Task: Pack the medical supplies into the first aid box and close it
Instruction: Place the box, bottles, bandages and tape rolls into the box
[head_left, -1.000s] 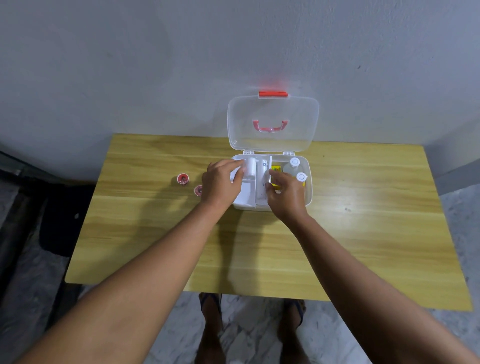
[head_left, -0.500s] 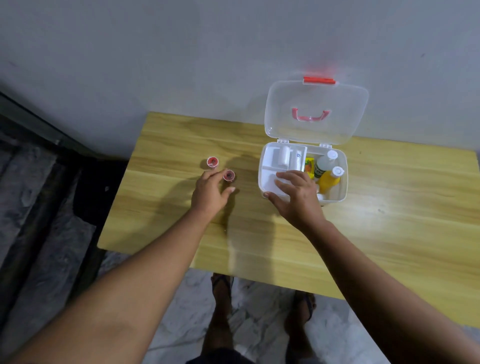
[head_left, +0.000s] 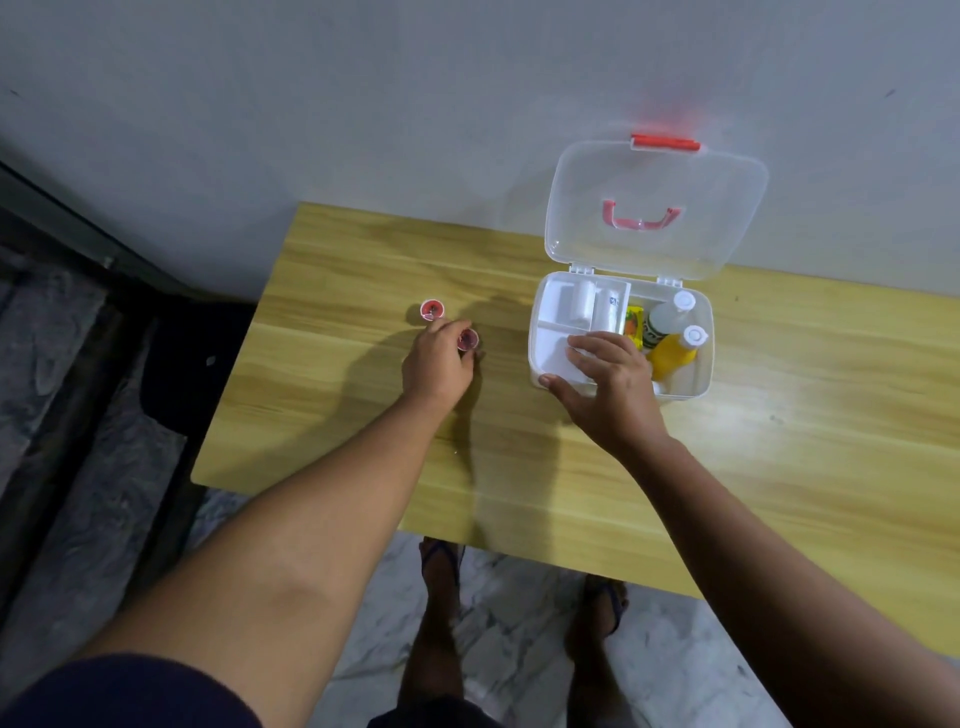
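Observation:
The white first aid box stands open on the wooden table, its clear lid leaning against the wall. Inside lie a white roll, a yellow packet, a clear bottle and an orange bottle. My right hand rests on the box's front left corner, thumb on the rim. Left of the box, my left hand closes its fingers around one small red-topped container. A second red-topped container stands just beyond, free.
The table butts against a grey wall. Its left edge drops to a dark floor with a black bag. My feet in sandals show under the near edge.
My left hand left the box and moved left to the two red containers, closing on the nearer one. My right hand shifted to the box's front corner. My head turned left.

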